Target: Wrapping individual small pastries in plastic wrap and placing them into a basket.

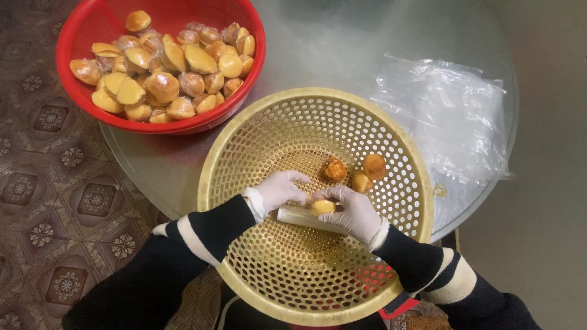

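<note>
Progress, judged from the layout: red basket (79, 36) at upper left is heaped w/ small golden-brown cakes (162, 85), many looking glossy as if wrapped. Yellow basket (244, 140) in front of the person holds only three loose cakes (335, 168), right of centre, close together. So most of the batch appears done, a few pcs left; that is an estimate, not seen.

Hands: both in white gloves, black sleeves w/ white stripes, meeting over the middle of the yellow basket.
- Right hand (358, 214): fingers curled round one pale cake (323, 206), closed on it from the right side.
- Left hand (278, 189): fingers bent, tips pressed to the same cake and to a small clear bag (299, 215) that lies under and left of it. Cake sits at the bag's right end; cannot tell if it is inside yet.

Hands are together, no gap between them.

Also: stack of clear plastic bags (452, 116) on the round glass tabletop (342, 49), to the right. Patterned floor (55, 183) below left.
</note>
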